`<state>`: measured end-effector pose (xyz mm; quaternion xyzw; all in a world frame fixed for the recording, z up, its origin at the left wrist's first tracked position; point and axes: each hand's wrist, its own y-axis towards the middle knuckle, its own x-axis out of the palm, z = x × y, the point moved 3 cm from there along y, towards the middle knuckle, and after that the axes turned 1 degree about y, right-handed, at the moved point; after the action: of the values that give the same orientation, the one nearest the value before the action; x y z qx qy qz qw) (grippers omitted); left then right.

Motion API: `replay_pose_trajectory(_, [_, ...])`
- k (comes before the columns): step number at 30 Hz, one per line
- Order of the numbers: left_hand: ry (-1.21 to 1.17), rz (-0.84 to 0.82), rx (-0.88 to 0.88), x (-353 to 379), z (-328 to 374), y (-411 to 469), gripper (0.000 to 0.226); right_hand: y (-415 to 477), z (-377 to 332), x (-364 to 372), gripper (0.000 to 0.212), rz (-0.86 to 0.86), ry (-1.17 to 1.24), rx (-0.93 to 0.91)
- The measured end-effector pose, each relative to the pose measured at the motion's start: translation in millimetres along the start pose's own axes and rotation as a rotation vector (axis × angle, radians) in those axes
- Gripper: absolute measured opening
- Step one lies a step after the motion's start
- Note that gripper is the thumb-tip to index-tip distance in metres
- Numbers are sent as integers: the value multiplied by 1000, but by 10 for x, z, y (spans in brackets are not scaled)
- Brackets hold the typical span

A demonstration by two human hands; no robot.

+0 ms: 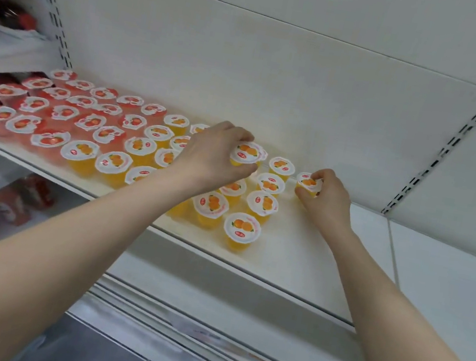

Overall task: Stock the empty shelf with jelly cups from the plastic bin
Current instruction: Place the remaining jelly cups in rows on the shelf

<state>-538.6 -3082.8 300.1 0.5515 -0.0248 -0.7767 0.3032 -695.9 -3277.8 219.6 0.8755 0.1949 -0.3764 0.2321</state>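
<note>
Gripping an orange jelly cup [246, 153] in left hand [213, 157] | right hand [327, 197] clasps another cup [308, 182] near shelf's [296, 254] back edge | red cups [33, 106] fill left end, orange rows [140, 147] mid-shelf

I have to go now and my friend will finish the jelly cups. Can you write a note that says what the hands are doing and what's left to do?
Left hand: fingers closed around an orange jelly cup near the back of the shelf.
Right hand: fingers closed around another orange cup at the far right of the group.
Done: red cups fill the left part of the shelf and orange cups the middle.
Left: set these two down, then fill the bare right part. The bin is out of view.
</note>
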Motion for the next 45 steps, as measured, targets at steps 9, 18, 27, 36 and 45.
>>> replay_pose_trajectory(9, [-51,-47,88,200,213,182,60,41,99,-44,39,-55,-82,-97])
replay_pose_trajectory(18, [-22,-77,198,597,648,378,52,-35,260,-520,45,-4,-207,-246])
replay_pose_trajectory(27, [363,-196,236,1030,755,337,61,-97,375,-706,42,70,-280,-223])
replay_pose_trajectory(36, [385,-206,263,1031,704,319,73,-129,262,-668,43,59,-331,-248])
replay_pose_trajectory(45, [257,-39,287,473,303,161,57,-277,-266,-632,45,76,-436,-357])
